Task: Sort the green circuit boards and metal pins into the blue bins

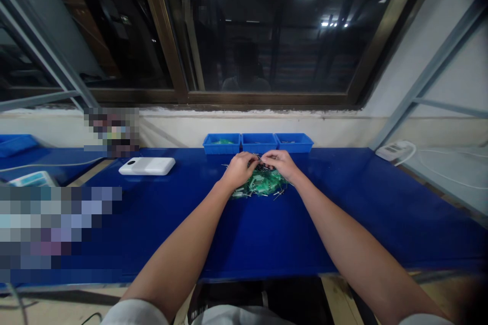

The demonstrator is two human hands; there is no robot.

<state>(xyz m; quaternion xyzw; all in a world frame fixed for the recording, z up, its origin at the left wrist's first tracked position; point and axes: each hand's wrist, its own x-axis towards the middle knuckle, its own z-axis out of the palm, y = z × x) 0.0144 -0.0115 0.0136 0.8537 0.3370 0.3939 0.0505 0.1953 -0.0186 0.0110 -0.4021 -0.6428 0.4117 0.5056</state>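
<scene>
Both hands meet over a heap of small green plastic packets and thin metal pins (263, 184) on the blue table. My left hand (241, 168) comes in from the left, its thumb and fingers pinched at the heap's far side. Close beside it, my right hand (281, 163) is pinched too, fingertips nearly touching those of the left. What lies between the fingertips is too small to name. Dark thin pieces show under and between the hands. Part of the heap is hidden by them.
Three blue bins stand in a row behind the heap: a left bin (222, 148) with green pieces, a middle bin (260, 149) and a right bin (293, 148). A white power bank (147, 166) lies left. A white power strip (395, 151) sits at the right edge.
</scene>
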